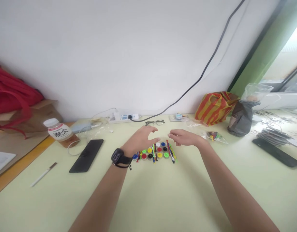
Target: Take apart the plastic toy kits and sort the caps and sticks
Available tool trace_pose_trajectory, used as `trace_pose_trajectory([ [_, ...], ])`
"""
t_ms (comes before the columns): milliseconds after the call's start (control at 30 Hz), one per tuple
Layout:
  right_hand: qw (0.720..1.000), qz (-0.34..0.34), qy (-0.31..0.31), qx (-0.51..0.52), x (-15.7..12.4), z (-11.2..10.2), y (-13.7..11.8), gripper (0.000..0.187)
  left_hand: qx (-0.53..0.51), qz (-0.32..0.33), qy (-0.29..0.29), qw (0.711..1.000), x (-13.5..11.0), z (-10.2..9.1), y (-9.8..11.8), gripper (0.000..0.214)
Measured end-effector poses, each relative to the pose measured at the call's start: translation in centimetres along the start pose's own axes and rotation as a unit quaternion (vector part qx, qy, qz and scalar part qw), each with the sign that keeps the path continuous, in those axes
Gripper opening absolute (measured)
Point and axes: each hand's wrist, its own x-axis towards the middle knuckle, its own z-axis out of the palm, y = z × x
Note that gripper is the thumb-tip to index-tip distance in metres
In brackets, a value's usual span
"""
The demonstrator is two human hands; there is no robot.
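- Round coloured pieces (166, 155) are set out at the centre of the frame, just below middle, on the pale table (148, 199); thin coloured sticks (172, 151) are laid in bundles among and beside them.
- Left hand (140, 138) is held over the upper-left part of the layout. Thumb and index are parted, nothing seen between them.
- Right hand (184, 137) is held at the upper-right end, by the right-hand stick bundle. Fingertips are drawn close together; whether anything is pinched cannot be told.
- Contact with the pieces cannot be confirmed for either hand.
- Sticks are best gripped singly, mid-shaft, and lifted straight up; neighbours are easily dragged.
- Round pieces are best taken by the rim.
- Left wrist should be kept high: pieces could be brushed by the watch (118, 157).
- Glasses (155, 122) above the layout should be left clear of fingers.
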Motion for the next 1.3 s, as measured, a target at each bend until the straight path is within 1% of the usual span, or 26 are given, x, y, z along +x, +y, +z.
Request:
trace_pose_trajectory([
  [33,1.000,-0.020,0.024,0.000,-0.5,0.4,0.1,0.042,0.002,-0.008,0.023,1.000,-0.8,-0.4,-0.2,0.045],
  [100,0.995,-0.062,0.081,0.000,-1.3,1.9,0.6,0.046,0.019,-0.009,0.058,0.998,-2.9,-0.9,-0.9,0.040],
  [167,0.985,-0.094,0.141,-0.001,-2.1,4.1,1.3,0.049,0.038,-0.007,0.090,0.995,-5.2,-0.8,-2.0,0.039],
  [233,0.976,-0.099,0.193,-0.010,-2.6,6.4,2.0,0.056,0.053,-0.029,0.111,0.992,-7.5,-0.2,-3.3,0.043],
  [267,0.975,-0.096,0.198,-0.016,-2.8,7.4,2.3,0.061,0.058,-0.042,0.114,0.991,-8.5,0.1,-4.1,0.046],
  [367,0.980,-0.105,0.164,-0.039,-3.1,9.3,2.4,0.067,0.060,-0.082,0.104,0.989,-10.5,1.0,-5.9,0.055],
  [467,0.979,-0.117,0.150,-0.068,-2.9,10.2,1.7,0.070,0.057,-0.086,0.074,0.992,-10.9,1.7,-6.6,0.055],
  [567,0.975,-0.127,0.148,-0.102,-2.5,10.8,0.9,0.070,0.057,-0.072,0.064,0.994,-10.5,2.2,-6.2,0.054],
  [633,0.969,-0.134,0.169,-0.119,-2.3,10.8,0.8,0.069,0.061,-0.068,0.071,0.993,-10.3,2.5,-5.7,0.052],
  [700,0.957,-0.142,0.216,-0.130,-2.1,9.9,1.4,0.065,0.062,-0.063,0.086,0.992,-10.3,2.7,-5.4,0.050],
  [767,0.937,-0.140,0.290,-0.136,-2.0,8.1,3.1,0.058,0.060,-0.057,0.101,0.991,-10.3,2.8,-5.2,0.048],
  [800,0.923,-0.127,0.339,-0.133,-2.1,6.9,4.4,0.053,0.058,-0.056,0.107,0.991,-10.3,2.8,-5.2,0.048],
  [833,0.905,-0.101,0.393,-0.129,-2.2,5.6,5.9,0.049,0.056,-0.056,0.111,0.991,-10.4,2.9,-5.2,0.047],
  [900,0.856,-0.024,0.502,-0.122,-2.5,3.2,9.4,0.044,0.049,-0.056,0.114,0.991,-10.3,3.1,-5.3,0.046],
  [933,0.829,0.021,0.545,-0.119,-2.7,2.2,11.2,0.042,0.045,-0.057,0.113,0.991,-10.3,3.1,-5.4,0.045],
  [967,0.812,0.058,0.569,-0.117,-2.9,1.5,12.8,0.042,0.041,-0.056,0.112,0.991,-10.2,3.2,-5.4,0.045],
  [1033,0.799,0.087,0.584,-0.112,-3.2,0.7,15.2,0.043,0.033,-0.055,0.112,0.992,-10.1,3.4,-5.6,0.044],
  [1067,0.795,0.089,0.589,-0.111,-3.2,0.5,15.7,0.044,0.029,-0.055,0.113,0.992,-10.1,3.5,-5.6,0.044],
  [1133,0.794,0.068,0.594,-0.108,-3.1,0.7,15.4,0.044,0.024,-0.061,0.120,0.991,-10.1,3.5,-5.8,0.044],
  [1167,0.798,0.045,0.591,-0.107,-2.9,1.0,14.6,0.044,0.023,-0.065,0.123,0.990,-10.1,3.5,-5.8,0.044],
  [1200,0.809,0.013,0.578,-0.104,-2.7,1.5,13.4,0.043,0.023,-0.070,0.123,0.990,-10.1,3.5,-5.9,0.045],
  [1233,0.826,-0.029,0.554,-0.101,-2.6,2.1,12.0,0.042,0.025,-0.074,0.120,0.990,-10.2,3.5,-5.9,0.045],
  [1300,0.867,-0.119,0.474,-0.098,-2.2,4.0,8.7,0.044,0.037,-0.075,0.103,0.991,-10.3,3.5,-5.9,0.047],
])
